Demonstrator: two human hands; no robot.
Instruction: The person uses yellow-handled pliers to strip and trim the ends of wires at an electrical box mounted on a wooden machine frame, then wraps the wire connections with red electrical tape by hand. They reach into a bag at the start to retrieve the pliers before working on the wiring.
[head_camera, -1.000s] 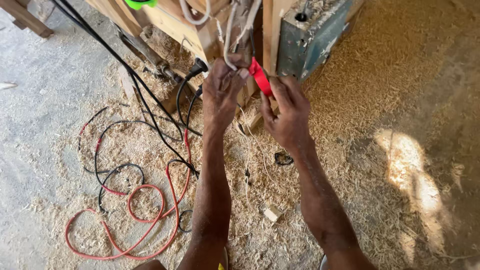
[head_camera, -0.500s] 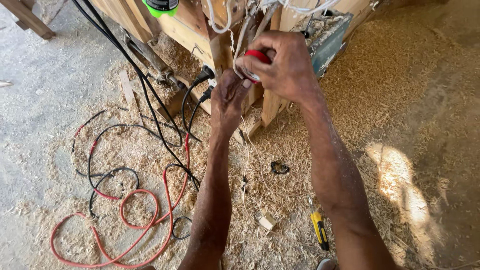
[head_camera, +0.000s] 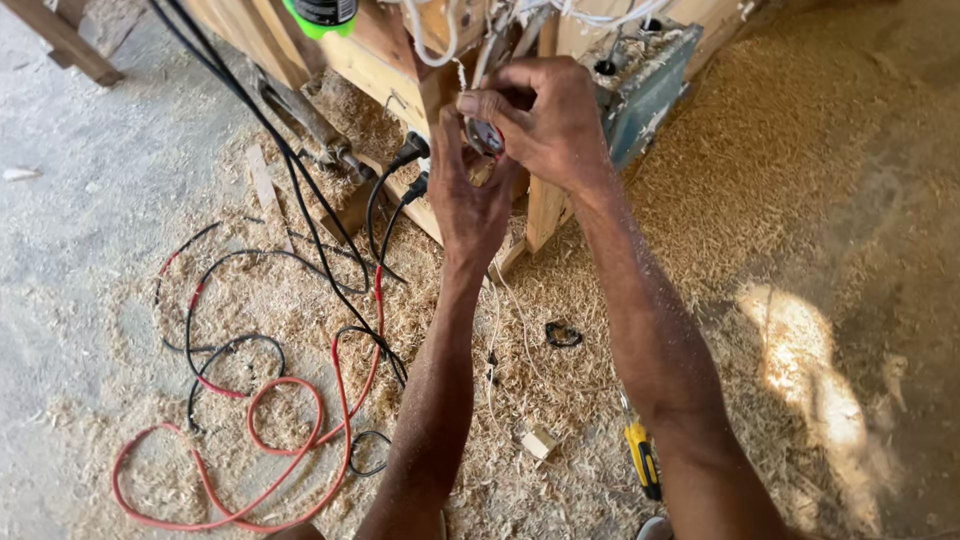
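Hands up against a pale wooden frame (head_camera: 545, 205), right hand (head_camera: 545, 115) pinching a small red-tipped plug (head_camera: 485, 138), left hand (head_camera: 468, 190) fingers closed on it too, red cable (head_camera: 290, 440) coiled on sawdust-covered floor (head_camera: 720, 200)

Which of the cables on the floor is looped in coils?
The red cable, coiled in the sawdust at lower left. The black cables run mostly straight up to the wooden frame.
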